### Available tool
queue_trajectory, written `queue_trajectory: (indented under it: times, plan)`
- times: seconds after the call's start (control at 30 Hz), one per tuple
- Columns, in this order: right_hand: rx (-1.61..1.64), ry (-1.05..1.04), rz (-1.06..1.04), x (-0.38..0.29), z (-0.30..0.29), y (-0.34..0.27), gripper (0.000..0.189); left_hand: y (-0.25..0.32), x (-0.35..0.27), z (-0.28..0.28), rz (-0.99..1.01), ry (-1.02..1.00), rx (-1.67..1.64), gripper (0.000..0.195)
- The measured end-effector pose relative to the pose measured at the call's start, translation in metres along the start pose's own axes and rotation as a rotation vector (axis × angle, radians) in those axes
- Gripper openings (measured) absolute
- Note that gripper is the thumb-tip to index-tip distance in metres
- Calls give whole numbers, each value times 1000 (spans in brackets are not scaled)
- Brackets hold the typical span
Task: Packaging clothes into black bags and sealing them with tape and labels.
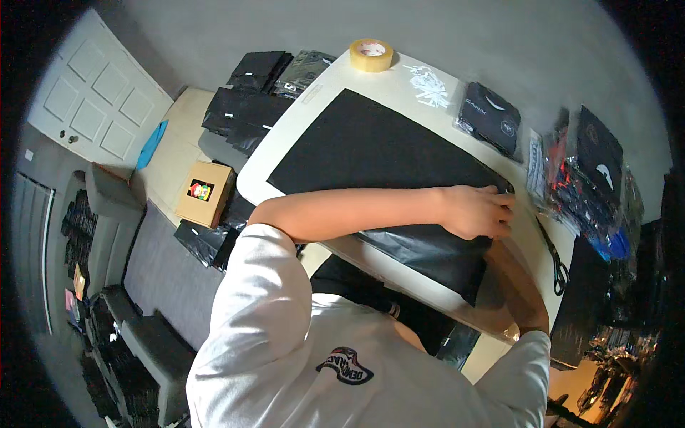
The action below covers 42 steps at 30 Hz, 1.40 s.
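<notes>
A large matte black sheet (374, 144) lies across the white table. Below my forearm a glossy black plastic bag (428, 254) hangs slightly over the near edge; whether it is one piece with the sheet is unclear. My left hand (478, 212) reaches across to the right end of the black material, its fingers bent over it; their grip is unclear. My right forearm comes up from below to the same spot, with the right hand mostly hidden behind the left. Black-handled scissors (560, 273) lie to the right of both hands.
On the white table (257, 184), a roll of clear tape (371, 55) and white strips (428, 86) stand at the far side. Bagged dark garments (488, 119) and more packets (588, 176) lie right. Black parcels (246, 109) and a cardboard box (203, 193) sit left.
</notes>
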State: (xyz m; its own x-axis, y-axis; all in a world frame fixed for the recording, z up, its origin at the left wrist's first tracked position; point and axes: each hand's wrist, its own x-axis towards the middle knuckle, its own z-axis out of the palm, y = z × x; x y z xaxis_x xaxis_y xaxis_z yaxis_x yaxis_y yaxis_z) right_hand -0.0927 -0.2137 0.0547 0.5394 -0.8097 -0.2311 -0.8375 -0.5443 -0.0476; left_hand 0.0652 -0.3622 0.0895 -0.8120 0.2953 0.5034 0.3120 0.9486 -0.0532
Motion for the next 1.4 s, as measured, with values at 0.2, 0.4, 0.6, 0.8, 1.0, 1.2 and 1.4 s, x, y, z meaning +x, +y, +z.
queue_trajectory:
  times: [0.2, 0.4, 0.6, 0.8, 1.0, 1.2, 1.4]
  plan:
    - [-58, -53, -47, 43, -15, -2, 60, 4, -7, -9, -21, -7, 78, 24]
    - [-121, -114, -88, 77, -26, -15, 59, 6, -8, -2, -26, 17, 80, 25]
    - [-190, -166, -124, 106, -36, -35, 57, 7, -10, 13, -44, 59, 101, 28]
    - [-254, -208, -114, 136, -51, -52, 55, 10, -4, 6, -63, -40, 71, 25]
    - [-298, -238, -82, 158, -62, -64, 54, 14, -19, -5, -72, 19, 36, 32]
    - [-284, -274, 117, 134, -75, -27, 52, 9, -23, -45, -174, 111, -72, 44]
    - [-205, -286, 231, 64, -30, 21, 51, -27, -137, -67, -734, -20, -2, 52]
